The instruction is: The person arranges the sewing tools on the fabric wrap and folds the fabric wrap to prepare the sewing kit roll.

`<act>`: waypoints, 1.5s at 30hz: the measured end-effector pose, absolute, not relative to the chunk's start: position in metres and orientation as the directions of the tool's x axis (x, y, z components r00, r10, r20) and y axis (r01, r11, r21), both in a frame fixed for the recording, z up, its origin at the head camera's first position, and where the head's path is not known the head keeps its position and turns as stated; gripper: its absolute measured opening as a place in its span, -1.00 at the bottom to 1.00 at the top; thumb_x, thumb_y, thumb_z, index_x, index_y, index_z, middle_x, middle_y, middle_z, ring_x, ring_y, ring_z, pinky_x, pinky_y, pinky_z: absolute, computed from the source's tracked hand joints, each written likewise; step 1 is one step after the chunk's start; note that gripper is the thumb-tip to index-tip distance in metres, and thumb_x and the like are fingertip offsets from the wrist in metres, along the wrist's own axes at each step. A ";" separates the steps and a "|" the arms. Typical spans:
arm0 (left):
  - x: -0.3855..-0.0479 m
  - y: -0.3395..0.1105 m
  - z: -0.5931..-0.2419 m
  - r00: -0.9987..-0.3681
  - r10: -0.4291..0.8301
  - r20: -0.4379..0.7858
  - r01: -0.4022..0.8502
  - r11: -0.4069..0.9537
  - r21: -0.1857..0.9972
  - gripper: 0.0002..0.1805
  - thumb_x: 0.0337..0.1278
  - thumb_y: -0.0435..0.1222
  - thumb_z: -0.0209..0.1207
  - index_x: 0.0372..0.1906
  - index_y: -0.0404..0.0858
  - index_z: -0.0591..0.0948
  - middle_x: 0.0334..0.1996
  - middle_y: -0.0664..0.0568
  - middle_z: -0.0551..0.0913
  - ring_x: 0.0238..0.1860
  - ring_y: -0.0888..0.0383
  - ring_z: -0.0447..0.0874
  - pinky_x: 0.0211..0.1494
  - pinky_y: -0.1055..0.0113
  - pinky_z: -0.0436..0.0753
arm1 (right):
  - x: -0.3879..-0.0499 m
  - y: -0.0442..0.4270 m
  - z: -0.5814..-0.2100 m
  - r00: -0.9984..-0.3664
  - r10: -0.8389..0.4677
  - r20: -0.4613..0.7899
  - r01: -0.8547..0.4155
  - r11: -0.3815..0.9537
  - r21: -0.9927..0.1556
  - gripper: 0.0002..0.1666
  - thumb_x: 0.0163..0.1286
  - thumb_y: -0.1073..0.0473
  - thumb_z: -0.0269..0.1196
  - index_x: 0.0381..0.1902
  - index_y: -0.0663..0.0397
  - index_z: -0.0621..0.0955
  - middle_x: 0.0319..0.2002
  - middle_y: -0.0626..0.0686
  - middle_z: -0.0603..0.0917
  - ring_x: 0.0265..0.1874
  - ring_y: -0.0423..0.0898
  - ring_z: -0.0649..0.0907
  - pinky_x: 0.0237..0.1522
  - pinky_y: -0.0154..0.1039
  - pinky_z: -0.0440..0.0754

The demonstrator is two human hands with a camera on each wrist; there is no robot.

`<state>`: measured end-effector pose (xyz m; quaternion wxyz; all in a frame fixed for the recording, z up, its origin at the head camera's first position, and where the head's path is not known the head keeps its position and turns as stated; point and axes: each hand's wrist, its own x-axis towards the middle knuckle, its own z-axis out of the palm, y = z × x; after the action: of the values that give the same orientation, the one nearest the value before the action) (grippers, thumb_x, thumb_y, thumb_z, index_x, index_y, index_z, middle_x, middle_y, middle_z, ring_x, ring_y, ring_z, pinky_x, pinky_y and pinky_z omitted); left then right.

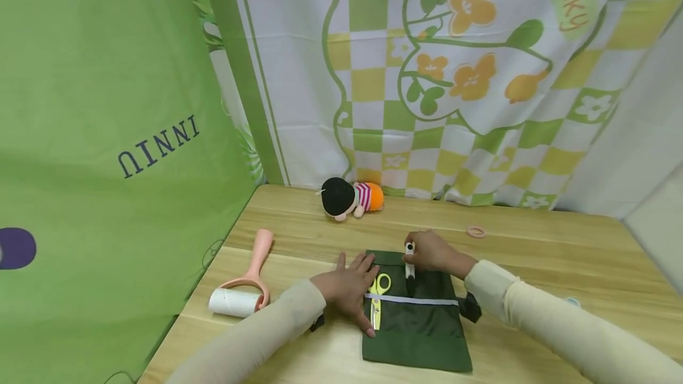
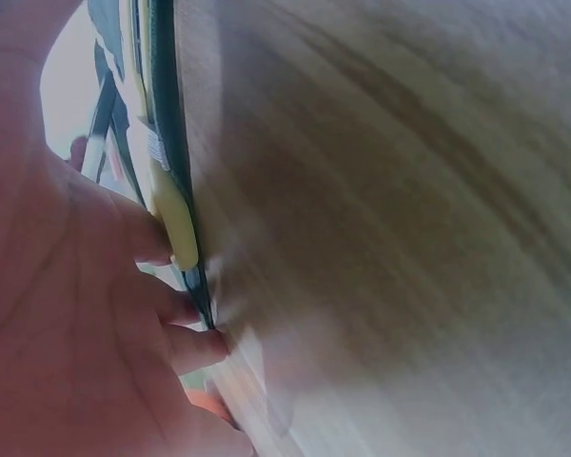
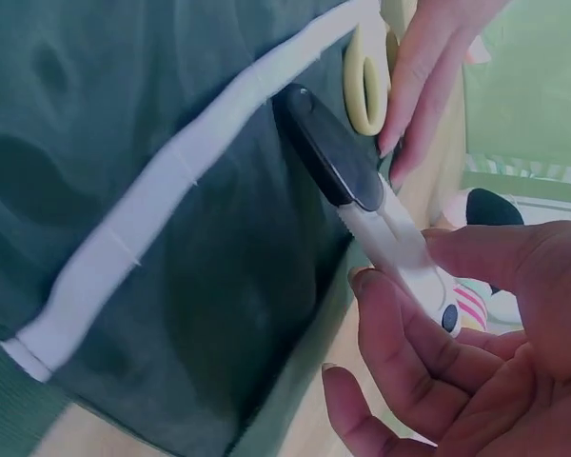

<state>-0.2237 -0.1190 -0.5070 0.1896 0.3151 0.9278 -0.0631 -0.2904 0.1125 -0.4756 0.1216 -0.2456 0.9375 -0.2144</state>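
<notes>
A dark green fabric organizer [image 1: 416, 348] lies unfolded on the table, crossed by a white elastic band [image 3: 138, 224]. Yellow scissors [image 1: 376, 304] sit under the band at its left side. My left hand [image 1: 347, 289] rests with spread fingers on the organizer's left edge, beside the scissors; its palm [image 2: 86, 314] fills the left of the left wrist view. My right hand [image 1: 432, 252] pinches a white and black tool [image 3: 390, 233] between thumb and fingers. The tool's black end is at the band, right of the scissors; whether it is under the band I cannot tell.
A pink lint roller [image 1: 235, 302] lies at the left of the table [image 1: 299, 248]. A doll [image 1: 347, 197] with black hair lies at the back by the curtain. A pink ring [image 1: 476, 232] is at the back right, and a small light blue item [image 1: 573, 301] is near my right sleeve.
</notes>
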 end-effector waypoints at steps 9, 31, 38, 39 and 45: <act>-0.222 -0.119 -0.507 -0.731 0.559 -0.392 0.607 0.794 0.001 0.53 -0.43 0.65 0.16 0.64 -0.12 -0.10 0.66 -0.10 -0.22 0.66 -0.11 -0.23 0.54 -0.38 -0.07 | -0.268 0.115 -0.488 -0.875 -0.447 -0.186 -0.316 0.819 -0.479 -0.59 0.28 0.10 0.42 -0.04 0.25 0.60 -0.67 -0.07 0.66 -0.74 -0.20 0.64 -0.52 -0.29 0.59; -0.222 -0.116 -0.505 -0.733 0.543 -0.410 0.595 0.804 0.002 0.53 -0.43 0.63 0.20 0.64 -0.12 -0.09 0.66 -0.09 -0.23 0.67 -0.08 -0.25 0.56 -0.34 -0.09 | -0.238 0.115 -0.496 -0.886 -0.438 -0.153 -0.323 0.820 -0.473 -0.65 0.11 0.05 0.54 -0.52 0.02 0.55 -0.64 -0.10 0.49 -0.65 -0.21 0.43 -0.57 -0.30 0.35; -0.222 -0.117 -0.503 -0.729 0.546 -0.414 0.592 0.806 0.021 0.53 -0.42 0.63 0.21 0.64 -0.12 -0.10 0.66 -0.09 -0.26 0.67 -0.08 -0.28 0.55 -0.35 -0.11 | -0.238 0.126 -0.488 -0.855 -0.510 -0.094 -0.397 0.760 -0.515 -0.73 0.25 0.05 0.44 -0.56 -0.02 0.64 -0.65 -0.13 0.59 -0.67 -0.26 0.48 -0.61 -0.34 0.41; -0.222 -0.117 -0.503 -0.729 0.547 -0.412 0.595 0.804 0.017 0.53 -0.42 0.63 0.20 0.64 -0.12 -0.11 0.66 -0.09 -0.26 0.67 -0.08 -0.28 0.55 -0.36 -0.11 | -0.239 0.132 -0.484 -0.855 -0.514 -0.071 -0.412 0.755 -0.509 -0.76 0.27 0.05 0.42 -0.52 -0.01 0.66 -0.62 -0.14 0.62 -0.65 -0.28 0.49 -0.59 -0.35 0.43; -0.221 -0.119 -0.507 -0.735 0.546 -0.402 0.597 0.802 -0.003 0.54 -0.44 0.65 0.16 0.64 -0.13 -0.11 0.66 -0.10 -0.25 0.67 -0.09 -0.26 0.54 -0.37 -0.08 | -0.249 0.207 -0.443 -0.859 -0.503 0.091 -0.498 0.783 -0.373 -0.87 0.34 0.12 0.35 -0.35 0.04 0.71 -0.44 -0.09 0.73 -0.51 -0.30 0.59 -0.45 -0.32 0.55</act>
<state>-0.2208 -0.1195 -0.5071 0.1946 0.3074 0.9291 -0.0660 -0.2486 0.2071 -0.4431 0.0069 -0.2652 0.9442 -0.1954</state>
